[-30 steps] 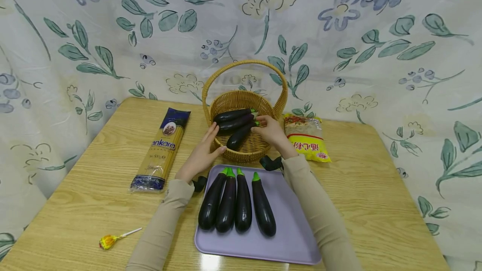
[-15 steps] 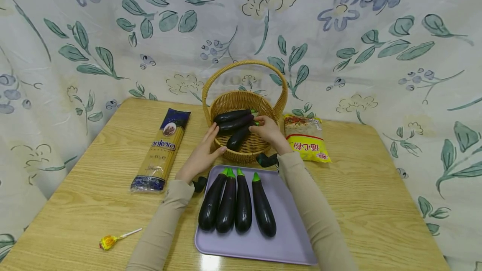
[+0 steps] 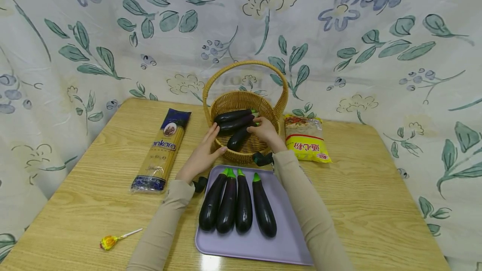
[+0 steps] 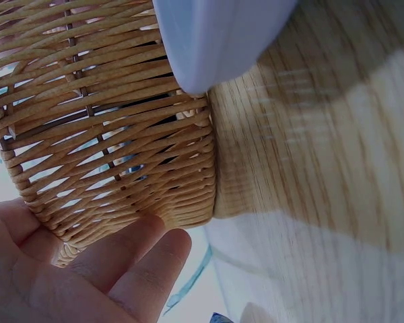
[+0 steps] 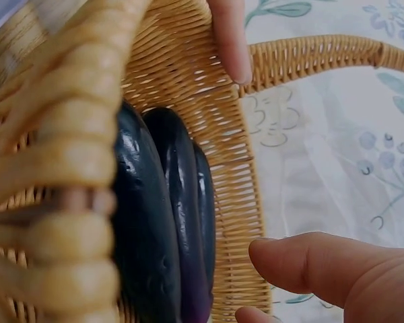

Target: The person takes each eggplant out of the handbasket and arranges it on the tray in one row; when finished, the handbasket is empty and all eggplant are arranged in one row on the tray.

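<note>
Three dark eggplants (image 3: pixel 239 136) lie side by side in a wicker basket (image 3: pixel 246 157) with a tall arched handle. My left hand (image 3: pixel 199 156) rests with fairly straight, spread fingers at the basket's left rim; in the left wrist view, fingertips (image 4: pixel 168 252) touch the outer weave. Over the basket's right side is my right hand (image 3: pixel 266 132), its thumb and forefinger around the stem ends. The right wrist view shows its thumb (image 5: pixel 310 262) straight and apart from the visible eggplant bodies (image 5: pixel 145 222); its other fingers and the stems are mostly out of view there.
A lilac tray (image 3: pixel 260 252) stands in front of the basket, bearing several eggplants (image 3: pixel 244 204). Left of it lie a spaghetti pack (image 3: pixel 160 154) and a lollipop (image 3: pixel 109 242). A yellow pasta bag (image 3: pixel 308 139) is to the right. A floral cloth (image 3: pixel 320 53) hangs behind.
My right wrist and forearm have swung left, while the fingers shift slightly left over the stem ends. The eggplants, the basket and my left hand look unmoved.
</note>
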`<state>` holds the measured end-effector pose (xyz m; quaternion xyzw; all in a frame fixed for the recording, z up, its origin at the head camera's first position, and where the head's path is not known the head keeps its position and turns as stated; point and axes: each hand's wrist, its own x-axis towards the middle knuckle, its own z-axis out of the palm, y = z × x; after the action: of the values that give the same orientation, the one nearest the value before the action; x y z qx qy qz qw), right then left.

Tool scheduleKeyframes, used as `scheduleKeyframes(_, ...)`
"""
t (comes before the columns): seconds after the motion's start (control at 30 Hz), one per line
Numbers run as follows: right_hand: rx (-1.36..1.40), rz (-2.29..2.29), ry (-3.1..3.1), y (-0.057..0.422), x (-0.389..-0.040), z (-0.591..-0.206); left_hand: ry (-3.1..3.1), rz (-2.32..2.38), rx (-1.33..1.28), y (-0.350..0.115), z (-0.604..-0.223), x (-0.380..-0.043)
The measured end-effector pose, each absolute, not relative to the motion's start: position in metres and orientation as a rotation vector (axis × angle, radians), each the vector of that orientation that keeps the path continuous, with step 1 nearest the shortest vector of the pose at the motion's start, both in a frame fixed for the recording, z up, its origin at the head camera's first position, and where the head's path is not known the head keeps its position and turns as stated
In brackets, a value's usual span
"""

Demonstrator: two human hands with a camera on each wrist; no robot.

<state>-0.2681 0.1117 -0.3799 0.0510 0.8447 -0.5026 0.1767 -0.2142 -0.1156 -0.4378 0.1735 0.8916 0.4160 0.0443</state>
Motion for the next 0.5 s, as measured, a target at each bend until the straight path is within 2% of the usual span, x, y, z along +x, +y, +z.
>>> scheduleKeyframes(0.5, 0.253, -1.384, 2.442, 0.102, -0.273, -0.392, 2.734, 1.265, 0.529, -0.116, -0.439, -0.214)
